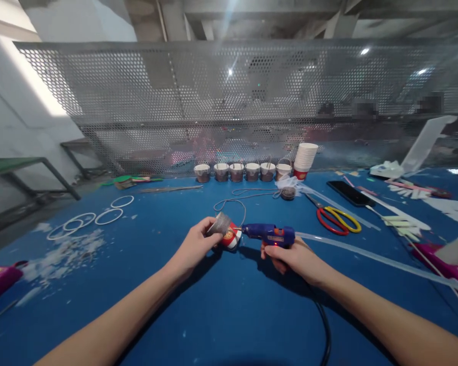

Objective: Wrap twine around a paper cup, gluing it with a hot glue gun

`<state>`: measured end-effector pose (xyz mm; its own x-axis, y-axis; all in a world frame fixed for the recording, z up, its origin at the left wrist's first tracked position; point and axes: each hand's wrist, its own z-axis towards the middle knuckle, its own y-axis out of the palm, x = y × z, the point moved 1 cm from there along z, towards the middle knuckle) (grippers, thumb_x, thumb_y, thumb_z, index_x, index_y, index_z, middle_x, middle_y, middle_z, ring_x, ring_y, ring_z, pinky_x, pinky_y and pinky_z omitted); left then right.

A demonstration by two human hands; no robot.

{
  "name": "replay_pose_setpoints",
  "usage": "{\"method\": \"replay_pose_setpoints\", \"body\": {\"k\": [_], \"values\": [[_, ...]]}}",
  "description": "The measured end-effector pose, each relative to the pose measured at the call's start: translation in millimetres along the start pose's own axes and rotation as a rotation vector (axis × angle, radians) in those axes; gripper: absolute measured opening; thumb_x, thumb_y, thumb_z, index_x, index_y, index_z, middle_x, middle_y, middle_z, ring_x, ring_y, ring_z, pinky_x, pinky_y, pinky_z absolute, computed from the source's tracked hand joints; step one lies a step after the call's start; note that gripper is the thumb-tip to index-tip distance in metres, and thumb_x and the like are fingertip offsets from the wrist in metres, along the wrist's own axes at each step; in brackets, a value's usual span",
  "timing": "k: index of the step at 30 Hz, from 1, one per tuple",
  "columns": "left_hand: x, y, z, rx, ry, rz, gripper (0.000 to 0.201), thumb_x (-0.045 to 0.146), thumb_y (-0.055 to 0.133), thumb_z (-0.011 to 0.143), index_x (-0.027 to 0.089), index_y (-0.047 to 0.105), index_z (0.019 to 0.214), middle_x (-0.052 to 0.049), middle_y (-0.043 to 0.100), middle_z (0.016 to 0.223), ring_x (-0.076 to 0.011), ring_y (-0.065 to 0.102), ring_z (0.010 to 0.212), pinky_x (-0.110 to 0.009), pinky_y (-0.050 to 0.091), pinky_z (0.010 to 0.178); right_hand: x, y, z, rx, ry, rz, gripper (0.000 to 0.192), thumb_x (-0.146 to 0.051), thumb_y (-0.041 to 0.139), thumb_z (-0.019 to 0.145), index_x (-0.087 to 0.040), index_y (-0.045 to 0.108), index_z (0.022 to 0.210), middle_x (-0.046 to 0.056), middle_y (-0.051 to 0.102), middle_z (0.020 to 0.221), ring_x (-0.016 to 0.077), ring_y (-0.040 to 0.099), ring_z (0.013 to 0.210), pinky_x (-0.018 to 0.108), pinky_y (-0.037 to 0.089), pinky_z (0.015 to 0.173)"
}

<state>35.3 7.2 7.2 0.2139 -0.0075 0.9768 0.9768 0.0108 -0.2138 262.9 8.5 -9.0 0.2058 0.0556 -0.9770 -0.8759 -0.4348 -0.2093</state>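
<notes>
My left hand (201, 237) grips a red and white paper cup (231, 237), tilted on its side with grey cord wound around part of it. From the cup a loose grey cord (232, 200) runs back across the table to a ball of cord (288, 192). My right hand (286, 256) is closed around a blue hot glue gun (269, 233) with a small red light lit. Its nozzle points left, at or very near the cup's side; whether it touches is hard to tell. A long clear glue stick (351, 249) trails from the gun's back.
Several cord-wrapped cups (236, 173) line the table's far edge beside a stack of paper cups (306, 158). Scissors (338, 219) and a black phone (350, 193) lie right. White rings (109, 216) and white scraps (64, 256) lie left. A perforated metal screen (213, 101) stands behind.
</notes>
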Motion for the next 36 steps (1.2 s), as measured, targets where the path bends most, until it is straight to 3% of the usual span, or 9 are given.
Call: {"method": "replay_pose_setpoints", "body": {"k": [4, 9, 16, 21, 24, 36], "values": [[0.5, 3.7, -4.4, -0.005, 0.042, 0.027, 0.019, 0.022, 0.062, 0.065, 0.018, 0.066, 0.083, 0.0, 0.063, 0.073, -0.0123, 0.051, 0.062, -0.024, 0.039, 0.058, -3.3, 4.5, -4.3, 0.074, -0.007, -0.165, 0.03, -0.045, 0.057, 0.076, -0.019, 0.06, 0.062, -0.005, 0.043, 0.04, 0.0105, 0.041, 0.041, 0.024, 0.03, 0.044], [1.5, 5.0, -7.0, 0.0, 0.106, 0.097, 0.012, 0.019, 0.062, 0.065, 0.019, 0.066, 0.076, -0.001, 0.062, 0.069, -0.0139, 0.052, 0.061, -0.025, 0.04, 0.057, -1.8, 6.4, -4.0, 0.116, 0.001, -0.122, 0.03, -0.045, 0.059, 0.077, -0.019, 0.058, 0.061, -0.006, 0.043, 0.041, 0.0106, 0.042, 0.041, 0.023, 0.031, 0.043], [4.1, -1.2, -9.4, 0.031, 0.113, 0.184, 0.016, 0.018, 0.058, 0.064, 0.02, 0.067, 0.076, 0.0, 0.061, 0.067, -0.0138, 0.05, 0.059, -0.026, 0.038, 0.057, -0.1, 7.4, -3.7, 0.08, 0.056, -0.117, 0.031, -0.044, 0.057, 0.079, -0.019, 0.06, 0.061, -0.006, 0.044, 0.041, 0.0105, 0.042, 0.04, 0.023, 0.032, 0.045], [-0.6, 1.7, -7.7, 0.032, 0.129, 0.133, 0.017, 0.022, 0.058, 0.066, 0.019, 0.067, 0.081, -0.001, 0.063, 0.071, -0.0144, 0.053, 0.063, -0.026, 0.039, 0.059, -6.2, 8.7, -6.6, 0.113, -0.112, -0.219, 0.029, -0.042, 0.055, 0.08, -0.021, 0.055, 0.061, -0.006, 0.041, 0.043, 0.0104, 0.039, 0.042, 0.024, 0.031, 0.045], [-4.6, 2.1, -7.7, 0.029, 0.132, 0.13, 0.015, 0.023, 0.059, 0.067, 0.019, 0.066, 0.08, 0.0, 0.061, 0.069, -0.0145, 0.053, 0.064, -0.025, 0.04, 0.06, -9.3, 11.1, -9.1, 0.183, -0.196, -0.27, 0.026, -0.041, 0.057, 0.079, -0.021, 0.052, 0.062, -0.004, 0.047, 0.052, 0.0107, 0.04, 0.048, 0.024, 0.033, 0.047], [-5.8, 5.2, -14.9, 0.023, 0.149, 0.133, 0.015, 0.024, 0.063, 0.066, 0.018, 0.065, 0.08, -0.001, 0.064, 0.074, -0.0153, 0.056, 0.069, -0.026, 0.044, 0.066, -1.1, 17.8, -9.9, 0.173, -0.237, -0.357, 0.025, -0.039, 0.056, 0.081, -0.021, 0.052, 0.064, -0.001, 0.055, 0.059, 0.0112, 0.045, 0.05, 0.025, 0.034, 0.048]]}}
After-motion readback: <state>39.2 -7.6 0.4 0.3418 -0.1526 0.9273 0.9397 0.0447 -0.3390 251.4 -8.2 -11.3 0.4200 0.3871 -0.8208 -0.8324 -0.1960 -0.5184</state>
